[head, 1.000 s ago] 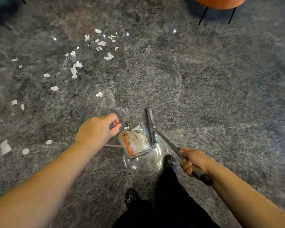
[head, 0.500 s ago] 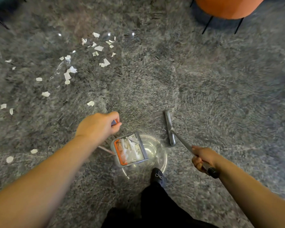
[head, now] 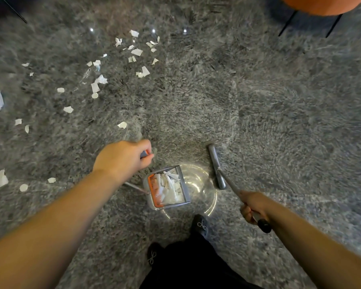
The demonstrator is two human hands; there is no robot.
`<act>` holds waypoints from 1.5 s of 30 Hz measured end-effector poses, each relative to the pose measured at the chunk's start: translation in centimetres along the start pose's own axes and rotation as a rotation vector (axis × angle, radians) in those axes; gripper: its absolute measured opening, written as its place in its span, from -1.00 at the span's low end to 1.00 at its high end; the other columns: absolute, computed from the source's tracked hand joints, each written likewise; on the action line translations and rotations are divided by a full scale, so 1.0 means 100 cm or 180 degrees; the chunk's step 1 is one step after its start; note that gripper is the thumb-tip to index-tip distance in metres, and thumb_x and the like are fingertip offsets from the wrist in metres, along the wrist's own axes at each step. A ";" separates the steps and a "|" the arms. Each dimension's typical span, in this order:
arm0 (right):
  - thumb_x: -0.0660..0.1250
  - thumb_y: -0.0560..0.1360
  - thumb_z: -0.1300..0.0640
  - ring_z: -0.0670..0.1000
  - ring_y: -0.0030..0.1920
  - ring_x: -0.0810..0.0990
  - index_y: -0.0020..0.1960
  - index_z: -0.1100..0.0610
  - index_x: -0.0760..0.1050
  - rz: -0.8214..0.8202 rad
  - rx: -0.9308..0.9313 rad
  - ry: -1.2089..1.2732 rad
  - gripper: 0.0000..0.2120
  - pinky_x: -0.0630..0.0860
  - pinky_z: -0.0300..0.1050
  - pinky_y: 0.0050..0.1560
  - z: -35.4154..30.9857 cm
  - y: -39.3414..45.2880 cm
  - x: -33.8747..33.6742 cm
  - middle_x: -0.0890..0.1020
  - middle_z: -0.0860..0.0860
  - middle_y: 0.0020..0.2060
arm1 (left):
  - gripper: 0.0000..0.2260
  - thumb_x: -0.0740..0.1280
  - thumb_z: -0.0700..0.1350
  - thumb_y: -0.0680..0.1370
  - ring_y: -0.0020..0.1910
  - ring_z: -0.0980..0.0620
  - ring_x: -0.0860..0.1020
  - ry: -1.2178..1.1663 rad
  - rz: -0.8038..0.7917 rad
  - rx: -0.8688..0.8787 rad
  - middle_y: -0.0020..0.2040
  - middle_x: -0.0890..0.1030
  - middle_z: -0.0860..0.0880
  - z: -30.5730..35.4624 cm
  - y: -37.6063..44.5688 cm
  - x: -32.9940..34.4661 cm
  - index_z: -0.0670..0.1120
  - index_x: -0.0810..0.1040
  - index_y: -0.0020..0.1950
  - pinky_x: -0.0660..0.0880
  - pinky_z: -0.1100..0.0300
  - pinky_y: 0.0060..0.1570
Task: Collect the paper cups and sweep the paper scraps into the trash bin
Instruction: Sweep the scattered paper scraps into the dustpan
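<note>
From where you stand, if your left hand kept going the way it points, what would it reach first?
Probably bare grey carpet: the left hand points forward and right, away from the paper scraps. Depth is unclear.

My left hand point(head: 124, 158) is out in front of me at the end of a straight, bare forearm that comes in from the lower left, knuckles up, fingers curled tight round a handle with the thumb tip pressed against it. My right hand point(head: 253, 206) sits lower and closer to my body, forearm coming in from the lower right, fist wrapped round a slim shaft. Below, my two dark-slippered feet show, the right one set ahead of the left.
</note>
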State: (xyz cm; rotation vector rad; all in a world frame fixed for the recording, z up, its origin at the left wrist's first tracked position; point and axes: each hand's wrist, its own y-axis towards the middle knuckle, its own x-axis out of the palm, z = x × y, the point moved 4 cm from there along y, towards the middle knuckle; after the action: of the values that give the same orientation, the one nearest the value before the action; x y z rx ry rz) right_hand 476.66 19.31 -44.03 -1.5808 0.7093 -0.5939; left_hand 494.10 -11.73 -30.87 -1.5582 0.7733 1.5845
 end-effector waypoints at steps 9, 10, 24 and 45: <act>-0.06 0.67 0.18 -0.09 -0.66 0.26 0.23 -0.02 0.35 -0.0272 -0.0113 -0.0470 -0.73 0.25 -0.35 -0.62 0.041 -0.017 0.070 0.31 0.03 -0.52 | -0.82 0.32 0.12 0.53 -0.53 -0.07 0.42 -0.0064 0.0042 0.0130 -0.48 0.44 0.02 0.002 -0.014 0.002 0.02 0.51 -0.12 0.26 0.26 -0.52; -0.06 0.67 0.19 -0.10 -0.67 0.26 0.16 -0.03 0.37 -0.0342 -0.0043 -0.0417 -0.74 0.25 -0.36 -0.63 0.046 -0.020 0.078 0.32 0.02 -0.54 | -0.81 0.32 0.12 0.54 -0.53 -0.07 0.41 -0.0078 0.0045 0.0132 -0.49 0.43 0.03 0.003 -0.018 0.003 0.02 0.51 -0.12 0.26 0.26 -0.52; 0.01 0.67 0.16 -0.15 -0.69 0.23 0.26 -0.12 0.32 -0.0507 -0.0024 -0.0214 -0.73 0.19 -0.43 -0.64 0.089 -0.072 0.114 0.32 -0.01 -0.58 | -0.83 0.36 0.10 0.51 -0.46 -0.08 0.40 -0.0442 0.0178 -0.0055 -0.41 0.52 -0.01 -0.023 -0.088 0.002 0.02 0.54 -0.11 0.22 0.21 -0.45; -0.01 0.68 0.14 -0.14 -0.71 0.22 0.34 -0.12 0.30 -0.0432 -0.0273 -0.0519 -0.70 0.21 -0.43 -0.67 0.067 -0.082 0.187 0.31 0.01 -0.58 | -0.83 0.47 0.05 0.44 -0.43 -0.18 0.53 -0.0469 0.0625 -0.1043 -0.42 0.56 -0.08 -0.160 -0.217 -0.025 -0.01 0.56 -0.14 0.29 0.21 -0.48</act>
State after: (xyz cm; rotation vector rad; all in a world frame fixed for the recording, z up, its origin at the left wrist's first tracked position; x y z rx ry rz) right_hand 495.10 10.67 -37.13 -1.7454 0.5142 -0.5318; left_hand 520.84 -14.23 -27.51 -1.6056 0.6230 2.0279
